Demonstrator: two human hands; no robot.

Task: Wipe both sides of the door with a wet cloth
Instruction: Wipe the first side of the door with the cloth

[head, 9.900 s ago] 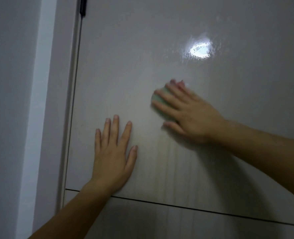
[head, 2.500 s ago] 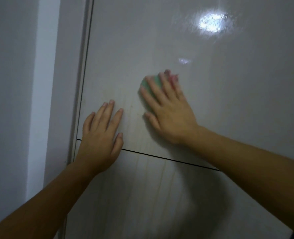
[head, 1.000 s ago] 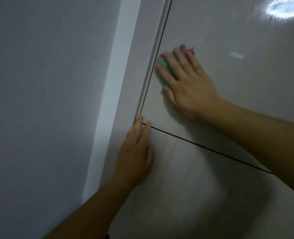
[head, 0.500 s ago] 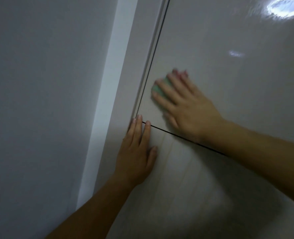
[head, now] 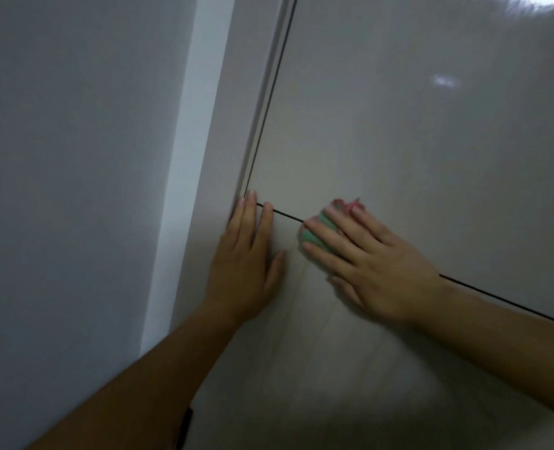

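**Inspector:** Position, left to right.

**Assessor:** Grey wall (head: 74, 190) at far left, then the pale frame (head: 201, 108), then the door (head: 415, 125). The left hand (head: 245, 258) lies flat on the door's left edge, fingers straight and close together. Its tips reach the dark groove (head: 503, 299), which runs from that edge down to the right. It holds nothing.

**Inspector:** And the cloth?

**Assessor:** The cloth (head: 313, 233), green with a pink corner, is pinned to the door under the right hand (head: 373, 267). It sits just right of the left hand and apart from it. The fingers are spread and fairly straight, pressing rather than gripping. The hand sits astride the groove, fingers pointing up and left toward the door's edge.

**Inspector:** Governing relation?

**Assessor:** The right hand alone carries the cloth, and the lower panel lies below it on the near side. In my judgement the stroke continues downward there.

**Inspector:** Change from half a second ago?

**Assessor:** Hand and cloth were then wholly above the groove. Now they cross it and sit closer to the left hand, which is unmoved. Only this face of the door is seen.
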